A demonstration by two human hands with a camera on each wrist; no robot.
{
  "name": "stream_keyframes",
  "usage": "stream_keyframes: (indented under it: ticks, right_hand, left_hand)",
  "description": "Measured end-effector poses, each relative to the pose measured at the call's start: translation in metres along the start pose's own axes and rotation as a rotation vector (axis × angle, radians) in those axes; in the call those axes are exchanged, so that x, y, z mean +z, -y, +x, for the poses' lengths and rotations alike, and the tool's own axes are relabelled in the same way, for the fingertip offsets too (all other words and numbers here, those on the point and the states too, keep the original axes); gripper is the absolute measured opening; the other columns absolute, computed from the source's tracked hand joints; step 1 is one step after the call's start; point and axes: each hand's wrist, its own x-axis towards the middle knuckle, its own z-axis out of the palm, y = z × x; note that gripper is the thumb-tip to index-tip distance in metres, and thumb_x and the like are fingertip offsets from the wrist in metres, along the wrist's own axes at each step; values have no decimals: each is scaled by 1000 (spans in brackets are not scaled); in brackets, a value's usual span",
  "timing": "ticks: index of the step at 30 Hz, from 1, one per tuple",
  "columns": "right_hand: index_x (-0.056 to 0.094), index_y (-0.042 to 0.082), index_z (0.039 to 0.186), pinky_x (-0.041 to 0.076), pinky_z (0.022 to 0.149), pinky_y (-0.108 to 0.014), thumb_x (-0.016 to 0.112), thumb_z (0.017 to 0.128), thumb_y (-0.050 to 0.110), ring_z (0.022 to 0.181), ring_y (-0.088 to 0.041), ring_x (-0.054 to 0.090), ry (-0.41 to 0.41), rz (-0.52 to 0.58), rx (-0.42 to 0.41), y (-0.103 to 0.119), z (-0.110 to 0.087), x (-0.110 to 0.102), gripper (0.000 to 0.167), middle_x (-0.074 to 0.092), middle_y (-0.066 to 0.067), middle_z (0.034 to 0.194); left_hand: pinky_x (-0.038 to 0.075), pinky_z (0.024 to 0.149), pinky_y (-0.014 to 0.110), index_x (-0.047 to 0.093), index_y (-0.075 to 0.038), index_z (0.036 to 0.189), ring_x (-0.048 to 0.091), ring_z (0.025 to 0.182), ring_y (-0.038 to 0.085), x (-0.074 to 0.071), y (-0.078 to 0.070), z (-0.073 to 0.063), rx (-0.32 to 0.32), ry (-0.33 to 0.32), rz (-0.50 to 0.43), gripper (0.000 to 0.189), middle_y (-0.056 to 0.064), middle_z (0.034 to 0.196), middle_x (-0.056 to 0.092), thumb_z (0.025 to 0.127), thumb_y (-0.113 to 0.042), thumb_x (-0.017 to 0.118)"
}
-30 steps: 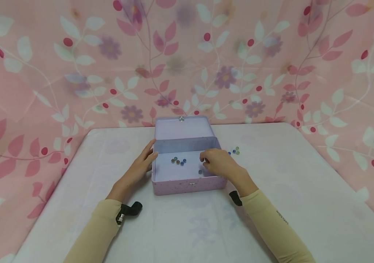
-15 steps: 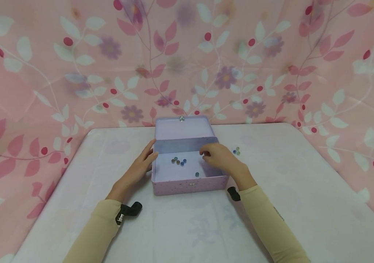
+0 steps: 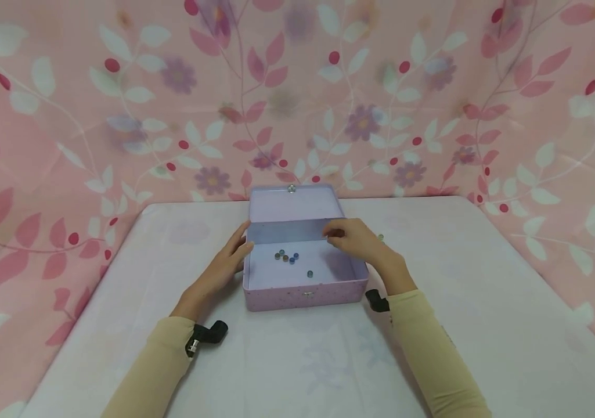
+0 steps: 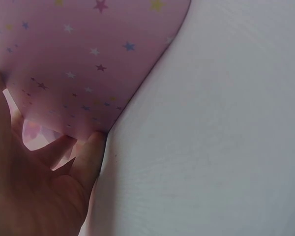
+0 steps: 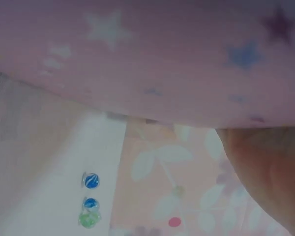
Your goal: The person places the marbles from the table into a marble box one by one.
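A lilac tin box [image 3: 281,299] with its hinged lid [image 3: 295,204] raised stands on the table. My left hand [image 3: 222,264] rests against its left side, thumb at the rim; the left wrist view shows the spread fingers touching the star-printed wall [image 4: 94,73]. Above the right part of the box is my right hand [image 3: 354,237], fingertips curled together on a small pale marble [image 3: 327,237], mostly hidden. Inside, several marbles [image 3: 285,258] cluster left of centre, and one greenish marble [image 3: 310,274] lies nearer the front wall.
Outside the box on the right, a blue marble [image 5: 91,180] and a green marble [image 5: 89,219] lie on the white cloth [image 5: 49,196]. A pink floral curtain [image 3: 297,116] hangs behind the table. Black wrist cameras [image 3: 211,332] project from both sleeves.
My right hand has risen and shifted slightly back over the box. The single marble inside has rolled left. My left hand stays against the box.
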Motion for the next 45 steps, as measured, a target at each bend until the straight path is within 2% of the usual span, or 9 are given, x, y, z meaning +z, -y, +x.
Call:
stream_keyframes:
  ticks: [6,10,18,26,33,36,45]
  right_hand:
    - [71,7,115,56,85,-40,60,95,7,100,-24,63,-84,36,-2,-5,-7,-12,22,71,-14,112]
    - [70,4,116,55,90,-44,60,95,4,101,-27,65,-128,23,-21,-10,-9,-20,23,70,-16,114]
    - [70,1,114,55,93,-47,61,94,4,102,-28,65,-156,9,-50,-19,-9,-28,22,71,-15,112]
    - [69,2,112,54,93,-50,58,95,3,104,-33,65,-191,-41,-1,-32,-17,-36,20,70,-15,111]
    - [69,1,112,53,93,-51,58,94,3,101,-32,64,-189,-91,12,-42,-19,-39,21,71,-17,107]
    - [69,0,111,54,88,-49,57,93,4,95,-30,64,-178,-115,31,-47,-19,-40,22,70,-17,103]
    - [69,-2,111,54,80,-46,57,91,5,88,-29,62,-97,-175,119,-66,-23,-44,24,70,-18,98]
  left_hand:
    - [40,113,54,9,-39,159,21,154,32,0,1,2,7,3,-4,65,14,167,12,105,-46,43]
    - [40,113,55,8,-39,159,21,154,33,-1,0,3,11,3,-6,65,13,167,12,104,-48,43]
    - [39,114,55,8,-40,159,18,154,32,-1,-1,2,2,-4,-4,65,13,167,11,105,-48,43]
    - [39,114,55,9,-39,159,21,153,33,0,-2,3,0,0,-8,65,14,167,12,105,-47,43]
    - [40,114,55,9,-38,160,22,153,33,0,-1,3,9,-3,-11,63,14,167,13,106,-41,42]
    - [39,114,56,9,-38,160,22,153,34,0,0,3,8,-4,-5,64,14,167,13,106,-43,42]
    - [39,114,55,8,-37,160,22,153,34,1,2,3,-1,-5,-4,65,14,167,12,105,-45,42]
